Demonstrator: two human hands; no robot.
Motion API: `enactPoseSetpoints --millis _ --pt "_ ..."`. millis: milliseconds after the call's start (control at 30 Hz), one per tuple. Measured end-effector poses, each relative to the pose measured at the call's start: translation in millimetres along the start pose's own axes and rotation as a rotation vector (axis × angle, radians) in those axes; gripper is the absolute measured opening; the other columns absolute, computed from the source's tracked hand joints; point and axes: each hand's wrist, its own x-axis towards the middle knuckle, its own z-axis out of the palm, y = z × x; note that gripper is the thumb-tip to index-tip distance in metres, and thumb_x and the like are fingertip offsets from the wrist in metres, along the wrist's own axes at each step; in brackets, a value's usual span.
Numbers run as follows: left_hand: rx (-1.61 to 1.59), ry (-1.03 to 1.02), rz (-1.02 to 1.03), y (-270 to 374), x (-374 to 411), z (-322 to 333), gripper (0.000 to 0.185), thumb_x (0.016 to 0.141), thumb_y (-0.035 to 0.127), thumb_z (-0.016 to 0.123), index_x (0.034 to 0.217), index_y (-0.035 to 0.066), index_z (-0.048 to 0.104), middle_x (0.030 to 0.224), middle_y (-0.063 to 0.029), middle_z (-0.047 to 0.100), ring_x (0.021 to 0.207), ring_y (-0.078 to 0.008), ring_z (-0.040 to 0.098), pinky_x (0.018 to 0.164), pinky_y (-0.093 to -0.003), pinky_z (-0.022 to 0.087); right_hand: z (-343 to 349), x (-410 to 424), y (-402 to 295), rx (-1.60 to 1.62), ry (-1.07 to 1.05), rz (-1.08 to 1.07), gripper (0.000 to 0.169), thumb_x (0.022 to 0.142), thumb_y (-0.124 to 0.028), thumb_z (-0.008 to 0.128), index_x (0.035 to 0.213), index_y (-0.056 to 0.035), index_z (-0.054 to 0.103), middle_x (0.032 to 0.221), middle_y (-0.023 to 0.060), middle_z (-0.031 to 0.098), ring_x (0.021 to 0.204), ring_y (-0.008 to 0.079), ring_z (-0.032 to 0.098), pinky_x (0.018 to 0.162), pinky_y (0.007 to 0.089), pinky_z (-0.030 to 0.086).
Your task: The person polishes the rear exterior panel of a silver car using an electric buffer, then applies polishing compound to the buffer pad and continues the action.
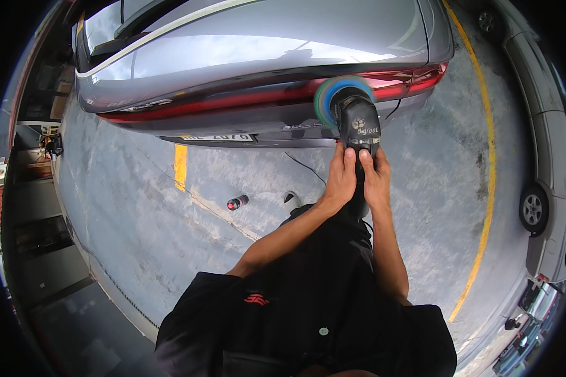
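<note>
Both my hands grip a black BigFoot car polisher (362, 120) from its two sides. My left hand (342, 174) wraps the left of its body, thumb along the top, and my right hand (376, 176) mirrors it on the right. At the polisher's head, a round blue and green pad (325, 101) looks blurred, as if spinning. It lies over the red tail-light strip (264, 96) on the rear of a grey car (245, 56). The pad hides part of the strip, and the contact face is out of sight.
A dark bottle with a red end (238, 202) lies on the concrete floor (132, 202), left of my shoe (291, 200). A black cord (306, 166) runs along the ground. Beyond a yellow line (490, 141) at right stands another car (547, 155). The licence plate (219, 138) sits below the strip.
</note>
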Motion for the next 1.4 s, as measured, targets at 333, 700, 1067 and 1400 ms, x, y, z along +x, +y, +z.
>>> enactPoseSetpoints --millis 333,700,1067,1400 --pt "-0.032 -0.005 0.013 -3 -7 -45 0.065 0.109 0.051 0.035 0.134 -0.008 0.046 0.114 -0.0297 0.066 0.11 -0.04 0.065 0.091 -0.0428 0.048 44 -17 1 -0.022 0.019 0.012 0.052 0.1 -0.04 0.067 0.129 0.0032 0.059 0.11 0.0104 0.068 0.1 0.0174 0.06 0.09 0.0317 0.048" --pt "-0.088 0.074 0.041 -7 -17 -123 0.058 0.11 0.046 0.034 0.13 -0.007 0.048 0.11 -0.0246 0.065 0.105 -0.0319 0.063 0.092 -0.0409 0.048 126 -38 0 -0.019 -0.04 0.008 0.062 0.098 -0.034 0.07 0.141 0.0069 0.051 0.12 0.0153 0.067 0.109 0.0198 0.061 0.096 0.0334 0.047" --pt "-0.191 0.206 -0.025 -14 -25 -200 0.069 0.11 0.054 0.024 0.125 -0.005 0.056 0.11 -0.0164 0.064 0.101 -0.0259 0.061 0.089 -0.0374 0.048 211 -46 -7 -0.157 -0.122 -0.025 0.084 0.089 -0.047 0.078 0.141 0.0121 0.049 0.129 0.0288 0.064 0.12 0.0338 0.063 0.104 0.0395 0.046" --pt "-0.195 0.129 -0.03 -5 -28 -167 0.064 0.111 0.05 0.025 0.133 -0.004 0.051 0.118 -0.017 0.062 0.109 -0.0258 0.059 0.096 -0.0372 0.046 174 -44 -20 -0.147 -0.096 0.03 0.074 0.091 -0.042 0.077 0.138 0.0099 0.053 0.122 0.0231 0.068 0.113 0.028 0.064 0.098 0.0381 0.049"
